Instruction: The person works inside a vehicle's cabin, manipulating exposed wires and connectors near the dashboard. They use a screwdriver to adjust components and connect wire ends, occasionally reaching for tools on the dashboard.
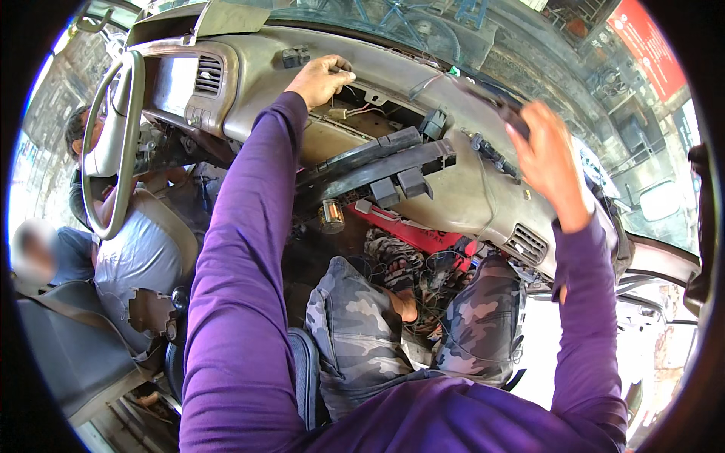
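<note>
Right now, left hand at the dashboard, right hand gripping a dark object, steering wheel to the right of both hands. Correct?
Not quite: the left hand is at the dashboard and the right hand grips a dark object, but the head view shows the steering wheel to the left of both.

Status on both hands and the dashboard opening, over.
Left hand at dashboard opening, grip unclear. Right hand raised, holding dark object, blurred. Wires inside opening; long black parts along near side.
</note>
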